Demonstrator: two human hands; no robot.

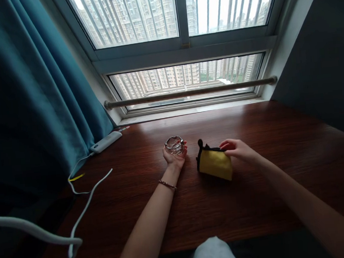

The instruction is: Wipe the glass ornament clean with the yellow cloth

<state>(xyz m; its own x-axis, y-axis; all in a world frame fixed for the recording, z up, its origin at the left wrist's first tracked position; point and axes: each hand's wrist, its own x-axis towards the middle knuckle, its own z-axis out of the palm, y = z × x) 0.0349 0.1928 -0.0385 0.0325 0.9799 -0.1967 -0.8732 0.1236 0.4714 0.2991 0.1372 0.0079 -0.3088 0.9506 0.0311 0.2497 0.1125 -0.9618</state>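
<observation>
My left hand (176, 157) is palm up near the middle of the table, a braided bracelet around its wrist. In it sits a clear, shiny round glass-like dish (174, 145), with the fingers curled along its right side. To the right, a small yellow zip pouch (214, 163) with black trim stands on the table, slightly tilted. My right hand (235, 149) pinches the pouch's top right corner at the black edge. Whether the pouch is unzipped I cannot tell, and its inside is hidden.
The dark red wooden table (148, 131) reaches the window sill, below a horizontal rail (187, 93). At left are a white power strip (106, 142), a loose white cable (89, 200) and a blue curtain (55, 75). A thicker white tube (32, 225) crosses the lower left.
</observation>
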